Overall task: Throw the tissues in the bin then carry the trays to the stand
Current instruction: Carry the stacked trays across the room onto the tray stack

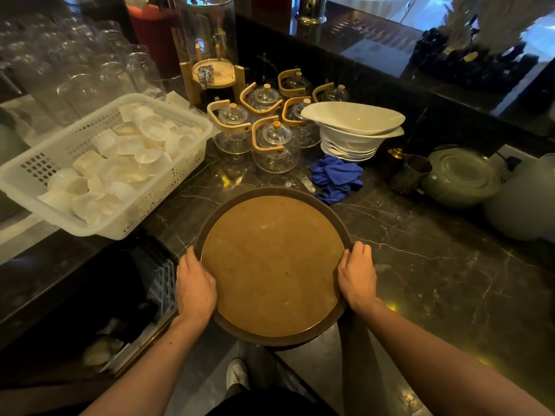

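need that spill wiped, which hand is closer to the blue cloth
Right. The right hand grips the tray's right rim, below the blue cloth; the left hand grips the far rim.

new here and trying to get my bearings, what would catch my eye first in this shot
First, the big round tray at centre, gripped at its rim by the left hand and the right hand, its near edge hanging past the dark marble counter. Left of it sits a white basket of small cups. Behind the tray stand glass teapots, a stack of white bowls and a crumpled blue cloth.
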